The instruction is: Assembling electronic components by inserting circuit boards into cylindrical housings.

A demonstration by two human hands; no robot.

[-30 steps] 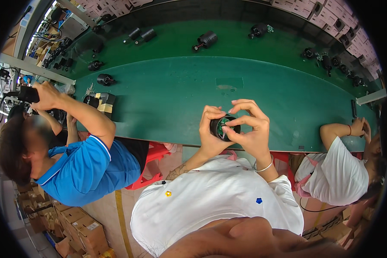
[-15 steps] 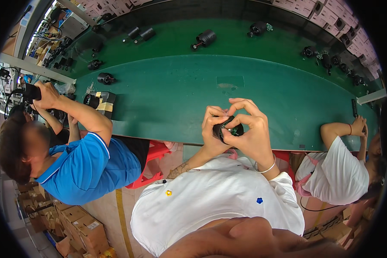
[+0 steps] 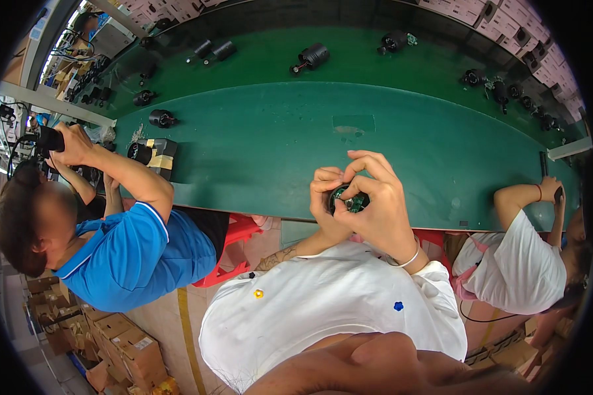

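Observation:
Over the front edge of the green bench I hold a small black round housing [image 3: 356, 201] with a green circuit board showing in its open face. My left hand [image 3: 325, 201] wraps its left side, fingers curled around the wall. From the right, my right hand [image 3: 379, 201] bends over it, with thumb and forefinger closed at the rim and inner parts. Whether a small piece sits between those fingertips is hidden.
A green workbench [image 3: 257, 151] spreads ahead, with black cylindrical housings [image 3: 314, 56] along its far strip. On the left, a person in blue [image 3: 135, 257] raises a black device beside a taped black box [image 3: 162, 159]. A person in white [image 3: 517, 263] works at right. Cardboard boxes [image 3: 135, 355] stand lower left.
The black housing has turned so its green board faces up more. My right hand has shifted slightly left over it. The person at right has moved a hand a little.

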